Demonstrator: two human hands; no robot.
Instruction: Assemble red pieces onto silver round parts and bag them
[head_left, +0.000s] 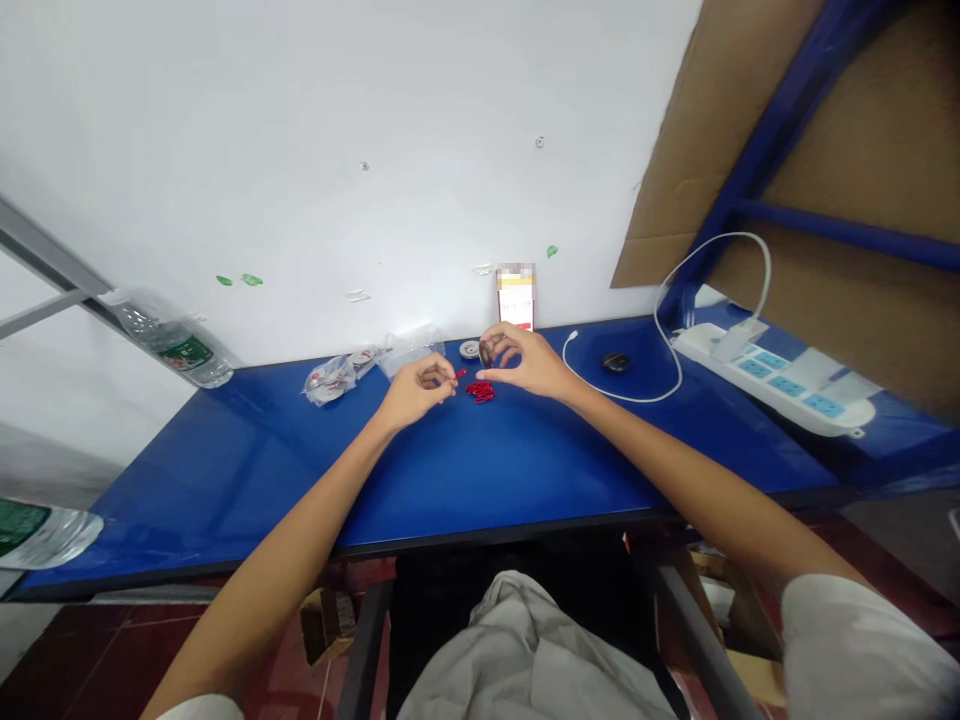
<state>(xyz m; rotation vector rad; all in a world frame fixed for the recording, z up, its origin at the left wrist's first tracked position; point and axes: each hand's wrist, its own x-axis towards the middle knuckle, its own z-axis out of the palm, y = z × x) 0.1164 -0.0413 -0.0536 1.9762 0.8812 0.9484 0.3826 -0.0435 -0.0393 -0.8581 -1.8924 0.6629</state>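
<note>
Over the blue desk, my left hand [418,390] pinches a small red strip [460,374] between thumb and fingertips. My right hand [525,362] has its thumb and fingers curved around a dark round disc [485,354], tilted nearly on edge. Between the two hands a small pile of red strips [481,392] lies on the desk; they look like short cords, too small to tell more. Just behind the fingers sits a pale round disc [469,349]. Clear plastic bags with round pieces [331,380] lie to the left of my left hand.
A lit phone [516,298] leans against the white wall. To the right are a white cable [637,399], a black mouse-like object [616,362] and a white power strip [780,380]. Plastic bottles [184,350] are at the left. The blue desk [487,480] ends close to my lap.
</note>
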